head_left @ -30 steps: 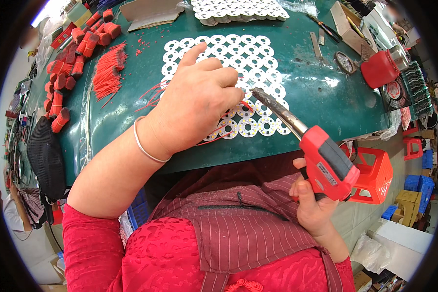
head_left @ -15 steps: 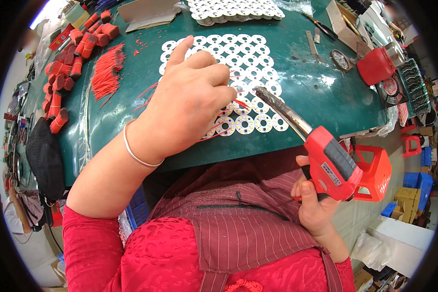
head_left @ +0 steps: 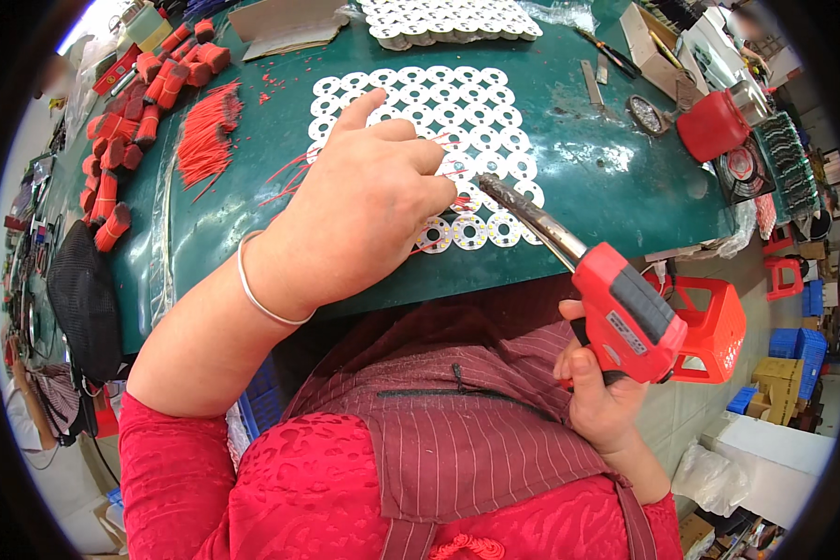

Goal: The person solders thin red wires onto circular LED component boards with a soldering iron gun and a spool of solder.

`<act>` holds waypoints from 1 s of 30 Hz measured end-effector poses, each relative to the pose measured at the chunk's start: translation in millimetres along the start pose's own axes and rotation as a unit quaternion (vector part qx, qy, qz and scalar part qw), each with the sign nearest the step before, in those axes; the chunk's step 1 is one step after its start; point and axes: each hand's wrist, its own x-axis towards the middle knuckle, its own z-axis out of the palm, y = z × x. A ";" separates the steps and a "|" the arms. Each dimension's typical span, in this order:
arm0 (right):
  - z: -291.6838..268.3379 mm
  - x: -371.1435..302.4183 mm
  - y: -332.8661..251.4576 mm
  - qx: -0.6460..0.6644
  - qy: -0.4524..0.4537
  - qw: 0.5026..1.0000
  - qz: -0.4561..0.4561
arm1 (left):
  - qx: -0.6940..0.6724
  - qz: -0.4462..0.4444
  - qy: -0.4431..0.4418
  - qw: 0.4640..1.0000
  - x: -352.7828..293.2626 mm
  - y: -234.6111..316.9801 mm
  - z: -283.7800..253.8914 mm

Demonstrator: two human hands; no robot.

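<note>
My left hand [head_left: 359, 210] is over the near left part of a panel of round white LED circuit boards [head_left: 476, 117]. Its thumb and fingers pinch thin red wires [head_left: 461, 200], whose ends reach a board; the forefinger points away from me. In my right hand [head_left: 602, 397] is a red and black soldering gun [head_left: 630, 313]. The gun's dark, crusted tip [head_left: 491, 185] is over the boards, just right of the wire ends; whether it touches one I cannot tell. My left hand hides several boards.
A loose pile of red wires [head_left: 207, 135] and several tied red wire bundles [head_left: 112, 227] lie at the left. Another stack of white boards [head_left: 453, 21] is at the back. Pliers [head_left: 610, 51], a round tin [head_left: 646, 116] and a red bottle [head_left: 712, 126] stand or lie at the right.
The soldering gun's tip has shifted slightly left and toward me, nearer the wire ends. My left hand has lowered a little, still pinching red wires.
</note>
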 end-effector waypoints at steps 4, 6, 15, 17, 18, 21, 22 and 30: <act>2.5 0.8 -2.6 -0.014 0.000 1.000 -0.011 | -0.013 -0.003 0.004 1.000 -0.2 -0.8 0.8; 2.8 0.8 -2.8 -0.015 0.001 1.000 -0.011 | -0.016 -0.004 0.004 1.000 -0.8 -1.0 2.0; 3.7 0.6 -1.6 0.000 0.004 1.000 -0.004 | -0.018 0.001 0.016 1.000 -0.4 -1.5 6.5; 3.1 0.3 -0.2 -0.011 0.000 1.000 -0.009 | -0.018 0.002 0.015 1.000 -0.9 -2.0 9.0; 3.4 0.6 -0.5 -0.010 0.000 1.000 -0.009 | -0.011 0.001 0.014 1.000 -0.6 -2.2 10.1; 4.4 0.3 -1.4 -0.016 0.011 1.000 -0.005 | -0.006 0.000 0.012 1.000 -0.2 -2.0 10.2; 4.5 -1.8 -0.8 -0.014 0.018 1.000 0.008 | -0.007 0.001 0.012 1.000 -0.6 -2.2 10.0; -0.6 -4.3 5.3 -0.022 -0.006 1.000 0.004 | -0.001 0.005 0.022 1.000 -0.5 -1.3 13.6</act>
